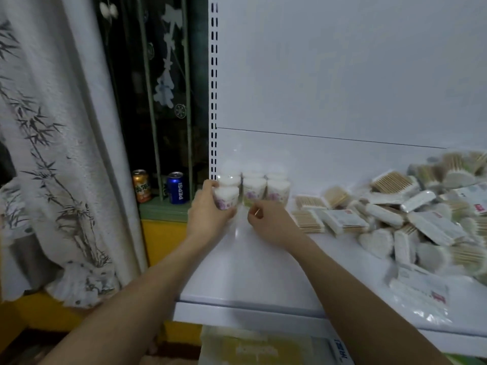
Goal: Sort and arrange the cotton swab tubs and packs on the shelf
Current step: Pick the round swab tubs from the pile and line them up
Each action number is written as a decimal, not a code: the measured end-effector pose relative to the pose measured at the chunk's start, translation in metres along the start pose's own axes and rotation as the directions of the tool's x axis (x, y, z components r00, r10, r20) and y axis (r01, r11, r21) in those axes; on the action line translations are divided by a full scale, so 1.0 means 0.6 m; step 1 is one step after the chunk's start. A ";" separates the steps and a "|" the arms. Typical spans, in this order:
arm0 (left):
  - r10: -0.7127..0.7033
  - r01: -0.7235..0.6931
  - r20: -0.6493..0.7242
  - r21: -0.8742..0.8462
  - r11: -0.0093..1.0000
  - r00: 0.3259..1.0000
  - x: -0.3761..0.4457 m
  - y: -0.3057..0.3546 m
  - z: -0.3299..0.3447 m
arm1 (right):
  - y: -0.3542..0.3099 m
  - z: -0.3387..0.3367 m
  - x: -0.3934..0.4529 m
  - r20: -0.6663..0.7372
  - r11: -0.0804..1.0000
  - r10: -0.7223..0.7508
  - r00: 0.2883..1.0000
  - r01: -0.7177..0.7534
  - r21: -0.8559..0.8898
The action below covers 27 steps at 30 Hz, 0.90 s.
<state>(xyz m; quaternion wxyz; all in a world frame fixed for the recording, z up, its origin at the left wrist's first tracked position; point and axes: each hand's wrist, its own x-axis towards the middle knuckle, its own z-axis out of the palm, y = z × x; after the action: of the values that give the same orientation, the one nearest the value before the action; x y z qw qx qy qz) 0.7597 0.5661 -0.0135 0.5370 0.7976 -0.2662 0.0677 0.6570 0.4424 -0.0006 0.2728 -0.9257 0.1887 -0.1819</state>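
Observation:
Several small cotton swab tubs with purple flower prints stand in rows at the back left of the white shelf (253, 272). My left hand (208, 214) grips the front left tub (225, 196), which stands at the shelf's left edge. My right hand (268, 222) rests on the shelf just in front of the middle tub (253, 190), fingers curled, with one thin wooden swab stick (257, 212) pinched at the fingertips. A third tub (278, 190) stands to the right. A heap of swab packs (411, 222) covers the shelf's right side.
A perforated upright (214, 88) marks the shelf's left edge. Beyond it, two drink cans (177, 187) stand on a green window ledge, beside a bamboo-print curtain (52, 154). A clear bag of packs (421, 293) lies at the shelf's front right. A lower shelf holds yellow packets (253, 346).

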 end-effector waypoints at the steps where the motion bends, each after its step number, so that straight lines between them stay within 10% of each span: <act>1: 0.001 -0.001 0.013 -0.030 1.000 1.000 0.003 -0.005 0.003 | 0.008 0.009 -0.001 -0.037 0.999 0.004 0.999 -0.006 -0.034; 16: 0.034 -0.030 0.047 -0.086 0.996 0.998 0.027 -0.022 0.023 | 0.050 0.021 0.000 -0.195 0.990 0.040 0.980 -0.065 -0.124; 21: 0.377 -0.343 -0.143 0.216 0.914 0.915 -0.002 0.035 0.013 | 0.030 -0.001 -0.020 -0.192 1.000 0.014 0.981 -0.011 0.017; 27: 0.393 -0.392 0.146 -0.034 0.919 0.908 -0.046 0.155 0.071 | 0.029 -0.122 -0.055 -0.270 0.987 0.054 0.961 -0.011 0.161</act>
<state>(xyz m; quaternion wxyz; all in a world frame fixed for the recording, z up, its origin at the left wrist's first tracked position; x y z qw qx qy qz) 0.6823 0.5115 0.0343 0.4926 0.7296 -0.4606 0.1137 0.5923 0.4119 0.0391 0.3195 -0.8640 0.2246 -0.3176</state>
